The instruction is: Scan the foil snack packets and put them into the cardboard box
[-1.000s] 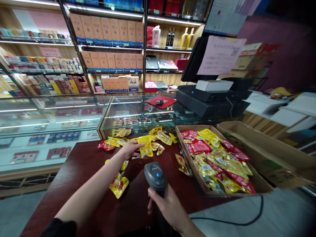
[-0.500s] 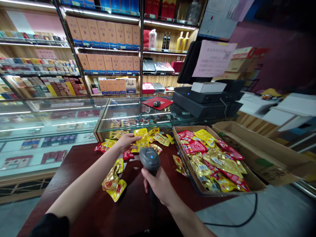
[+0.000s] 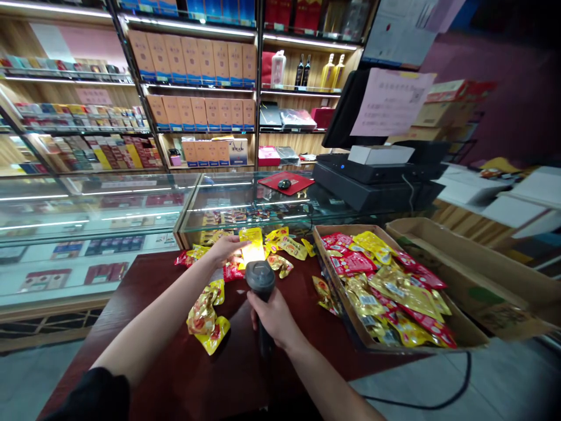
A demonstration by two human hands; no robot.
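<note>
My left hand pinches a yellow snack packet upright above the dark red tabletop. In my right hand is a black barcode scanner, gripped by its handle, its head pointed at the packet. A bright patch of light falls on the packet's lower part. Around and behind it lie loose yellow and red packets. Nearer me, beside my left forearm, are gold and yellow packets.
An open cardboard box of red, gold and yellow packets stands to the right, a packet leaning by its side. Behind are a glass display counter, a mouse on a red pad, and a monitor.
The scanner's light now shines on the yellow packet. My right hand and the scanner have shifted slightly closer to it. The whole view has moved a little to the left.
</note>
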